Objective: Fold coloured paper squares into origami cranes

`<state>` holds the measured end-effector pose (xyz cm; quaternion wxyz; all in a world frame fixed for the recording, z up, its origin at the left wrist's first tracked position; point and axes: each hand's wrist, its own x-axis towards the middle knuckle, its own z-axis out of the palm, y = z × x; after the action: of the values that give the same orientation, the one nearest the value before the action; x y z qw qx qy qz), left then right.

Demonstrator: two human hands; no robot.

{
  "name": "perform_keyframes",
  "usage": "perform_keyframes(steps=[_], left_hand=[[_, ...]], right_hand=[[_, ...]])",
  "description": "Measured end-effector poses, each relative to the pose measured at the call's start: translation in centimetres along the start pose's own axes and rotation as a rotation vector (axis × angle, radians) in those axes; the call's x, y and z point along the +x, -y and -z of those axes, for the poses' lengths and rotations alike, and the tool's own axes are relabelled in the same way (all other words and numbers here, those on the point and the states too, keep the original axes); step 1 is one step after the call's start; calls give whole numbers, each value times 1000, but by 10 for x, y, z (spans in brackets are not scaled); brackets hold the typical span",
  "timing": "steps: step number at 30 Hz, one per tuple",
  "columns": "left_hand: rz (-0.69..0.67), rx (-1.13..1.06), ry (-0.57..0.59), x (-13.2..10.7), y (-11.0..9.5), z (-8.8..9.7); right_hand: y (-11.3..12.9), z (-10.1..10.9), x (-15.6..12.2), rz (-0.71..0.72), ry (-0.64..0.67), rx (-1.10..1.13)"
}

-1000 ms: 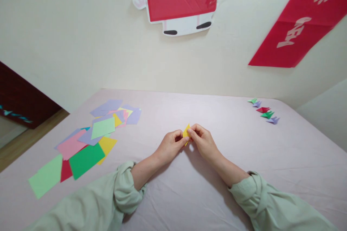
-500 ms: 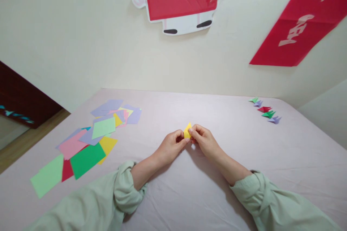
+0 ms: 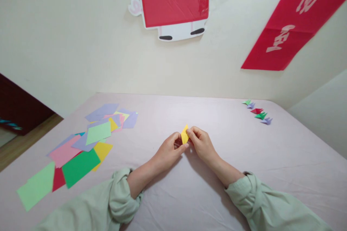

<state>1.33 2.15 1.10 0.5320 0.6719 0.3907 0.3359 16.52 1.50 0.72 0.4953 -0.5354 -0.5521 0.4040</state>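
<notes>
A small piece of folded yellow paper (image 3: 184,135) stands upright between my hands, over the middle of the table. It has a narrow diamond outline with a point at the top. My left hand (image 3: 171,150) pinches its lower left part between thumb and fingers. On the other side, my right hand (image 3: 202,143) grips its right edge, thumb on the face towards me. The fingertips behind the paper are partly hidden.
Loose coloured paper sheets, among them a dark green sheet (image 3: 81,168) and a pink sheet (image 3: 65,151), overlap on the table's left. Several small folded paper figures, one of them red (image 3: 256,111), line up at the far right. A wall (image 3: 168,68) rises behind the table (image 3: 217,112).
The whole view has shifted slightly, so everything sits a little lower and further left. Both hands keep hold of the folded yellow paper, which now shows more of a diamond shape.
</notes>
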Motion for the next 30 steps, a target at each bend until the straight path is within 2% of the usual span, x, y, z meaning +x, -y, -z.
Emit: perform_keyframes(steps=[4,7,9,11,13,15,19,25,30], left_hand=[[30,-91,-113,4,6,1],[63,-89,-240,6,11,4],[23,-29,-329,6,13,6],[-44,86,-385,5,14,7],[-119,195,-379,4,15,7],[-180,270,-325,3,16,6],[-225,341,-221,1,15,2],[-214,261,-223,-1,10,1],[-139,140,-257,-1,12,3]], right_hand=[[1,-3,-4,34,56,-42],[4,-5,-8,51,28,-89],[7,-6,-11,96,-15,-158],[8,-9,-12,128,38,-160],[7,-12,-13,125,136,-55],[4,-14,-12,99,181,25],[-1,-11,-8,41,163,101],[-3,-4,-3,-28,137,143],[-3,-4,-1,-75,128,167]])
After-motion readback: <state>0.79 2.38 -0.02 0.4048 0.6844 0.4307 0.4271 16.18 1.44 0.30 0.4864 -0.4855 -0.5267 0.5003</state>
